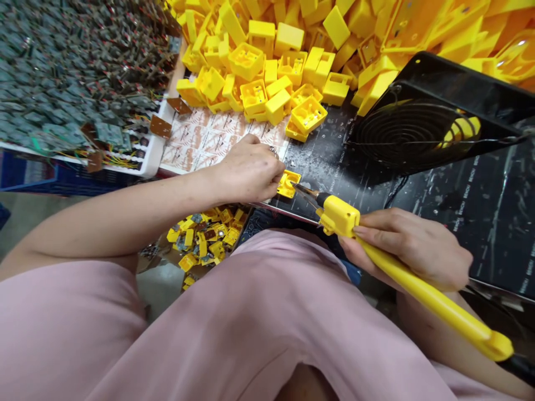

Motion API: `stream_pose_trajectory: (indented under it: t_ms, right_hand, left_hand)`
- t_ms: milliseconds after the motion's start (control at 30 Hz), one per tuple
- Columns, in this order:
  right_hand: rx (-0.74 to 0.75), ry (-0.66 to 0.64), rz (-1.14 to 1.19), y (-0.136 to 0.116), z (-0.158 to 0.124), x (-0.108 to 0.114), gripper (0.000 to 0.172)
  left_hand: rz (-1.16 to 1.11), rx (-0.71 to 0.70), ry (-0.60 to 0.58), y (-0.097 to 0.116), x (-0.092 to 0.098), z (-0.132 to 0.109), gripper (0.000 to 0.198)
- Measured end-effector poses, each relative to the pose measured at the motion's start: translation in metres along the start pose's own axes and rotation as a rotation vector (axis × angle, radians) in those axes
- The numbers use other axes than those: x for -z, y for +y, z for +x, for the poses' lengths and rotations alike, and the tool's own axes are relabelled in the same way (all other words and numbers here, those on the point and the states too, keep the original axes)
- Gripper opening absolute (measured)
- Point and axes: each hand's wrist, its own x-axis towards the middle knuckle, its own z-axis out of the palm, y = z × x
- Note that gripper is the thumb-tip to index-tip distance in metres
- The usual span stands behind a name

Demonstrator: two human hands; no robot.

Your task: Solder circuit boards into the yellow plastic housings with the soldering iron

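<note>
I have the right hand (418,250) at 4 o'clock, closed round the tool (412,280), which points to the case (288,184); case mid-view, by the near edge of the table (472,223); left hand (253,170) at its 9 o'clock, fingers curled, grip I cannot tell; fan (430,106), 2 o'clock; boards (75,83), 10 o'clock; heaped yellow cases (267,67), 12 o'clock.

Hands (253,170): we see them evenly lit, slightly soft.
Yellow cases (288,38): we find bright light, small glints.
Circuit boards (83,72): we see them smeared.
Fan (468,83): we notice deep shadow beneath.
</note>
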Motion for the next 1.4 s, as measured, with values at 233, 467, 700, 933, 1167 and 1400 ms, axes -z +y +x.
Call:
stream_pose_trajectory:
  t_ms: [233,467,700,933,1167,1400]
  right_hand:
    - [-0.130,0.152,0.032,0.003,-0.011,-0.005,0.048]
    - [-0.251,0.247,-0.032,-0.002,-0.015,-0.021,0.067]
    - [-0.217,0.267,-0.069,0.000,-0.010,-0.019,0.060]
    - [-0.182,0.324,-0.020,0.008,-0.020,-0.026,0.071]
    - [-0.023,0.205,0.026,0.004,-0.010,-0.026,0.036]
    - [0.081,0.143,-0.029,0.003,0.006,-0.029,0.025]
  left_hand:
    - [-0.202,-0.013,0.082,-0.017,0.001,-0.011,0.025]
    - [-0.439,0.099,0.293,-0.025,-0.029,-0.019,0.032]
    - [-0.374,0.030,0.284,-0.029,-0.034,-0.026,0.030]
    - [-0.364,0.080,0.279,-0.017,-0.027,-0.016,0.026]
    - [-0.169,0.047,0.263,-0.008,-0.023,-0.007,0.030]
    - [-0.100,0.011,0.288,-0.009,-0.026,-0.007,0.033]
